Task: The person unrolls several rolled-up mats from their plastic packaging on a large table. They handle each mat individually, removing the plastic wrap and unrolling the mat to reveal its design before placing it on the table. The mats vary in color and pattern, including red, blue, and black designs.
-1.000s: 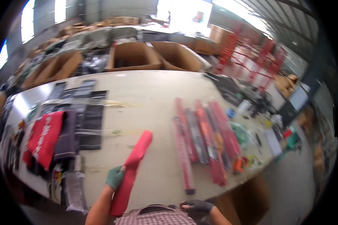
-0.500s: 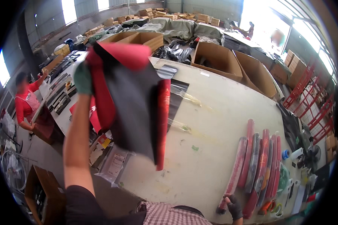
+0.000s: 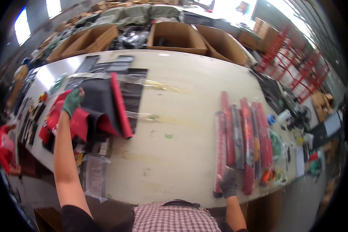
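Note:
My left hand (image 3: 73, 101), in a green glove, grips a sheet (image 3: 99, 94) that is black on one face and red on the other. Its right edge curls into a red tube, and its near edge folds up from the table. Beneath it lie more dark sheets (image 3: 141, 87) and red pieces with light print. At the right, my right hand (image 3: 228, 182), in a grey glove with bare fingertips, closes round the near end of a red roll (image 3: 220, 147) in clear wrap. Several more red and dark wrapped rolls (image 3: 248, 154) lie side by side next to it.
Strips of clear tape (image 3: 162, 86) cross the pale table (image 3: 177, 143). Orange-handled scissors (image 3: 266, 177) and a blue tape roll (image 3: 271, 119) lie at the right. Open cardboard boxes (image 3: 177, 36) line the far edge. A clear plastic bag (image 3: 96, 176) hangs near the front edge. A co-worker's red sleeve (image 3: 4, 149) shows far left.
My left hand has lowered the red-and-black sheet from the air onto the pile at the left. My right hand stays at the same roll's end. The whole view has turned.

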The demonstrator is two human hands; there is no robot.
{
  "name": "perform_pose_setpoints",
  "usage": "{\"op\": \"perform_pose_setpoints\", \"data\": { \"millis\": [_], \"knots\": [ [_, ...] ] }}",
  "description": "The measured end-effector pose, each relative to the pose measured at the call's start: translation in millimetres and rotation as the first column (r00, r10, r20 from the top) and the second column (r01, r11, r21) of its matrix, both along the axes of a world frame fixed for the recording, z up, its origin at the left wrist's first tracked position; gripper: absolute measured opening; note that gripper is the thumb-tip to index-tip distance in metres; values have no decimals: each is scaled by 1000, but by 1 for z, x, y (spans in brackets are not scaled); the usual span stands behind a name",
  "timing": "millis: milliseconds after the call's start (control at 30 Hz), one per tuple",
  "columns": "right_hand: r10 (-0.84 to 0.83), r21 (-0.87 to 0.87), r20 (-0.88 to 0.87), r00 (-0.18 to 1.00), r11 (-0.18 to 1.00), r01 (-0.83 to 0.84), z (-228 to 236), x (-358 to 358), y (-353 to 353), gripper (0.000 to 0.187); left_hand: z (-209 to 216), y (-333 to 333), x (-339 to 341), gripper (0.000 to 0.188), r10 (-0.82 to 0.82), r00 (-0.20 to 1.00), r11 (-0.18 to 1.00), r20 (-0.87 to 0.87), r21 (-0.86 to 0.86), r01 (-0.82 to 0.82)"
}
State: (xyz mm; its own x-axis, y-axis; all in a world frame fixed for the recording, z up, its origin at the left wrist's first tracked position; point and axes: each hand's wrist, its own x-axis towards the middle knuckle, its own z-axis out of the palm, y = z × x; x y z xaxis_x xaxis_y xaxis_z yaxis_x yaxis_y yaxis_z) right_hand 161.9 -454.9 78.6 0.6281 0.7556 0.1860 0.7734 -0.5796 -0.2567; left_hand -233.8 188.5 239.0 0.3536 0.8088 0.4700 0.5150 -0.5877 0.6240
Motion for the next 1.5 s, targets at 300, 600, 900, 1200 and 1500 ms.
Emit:
{"op": "perform_pose_setpoints", "data": {
  "millis": [300, 600, 900, 1200, 1500],
  "knots": [
    [-123, 60, -758, 641, 965, 255, -14, 10, 20, 62, -158, -312, 184, 35, -387, 801, 123, 457, -835, 536],
    [496, 495, -868, 26, 860, 124, 23, -56, 68, 76, -72, -360, 268, 77, -373, 539, 297, 755, -454, 840],
    [637, 803, -177, 750, 535, -265, 136, -83, 127, 121, 30, -401, 178, 104, -689, 518, 437, 507, -280, 855],
    [683, 653, -563, 465, 713, -256, 199, -108, 107, 93, 122, -394, 146, 65, -792, 272, 443, 546, 208, 872],
    [774, 719, -575, 266, 633, -287, 201, -79, 78, 93, 153, -422, 159, 60, -903, 291, 382, 318, 279, 881]
  ]
}}
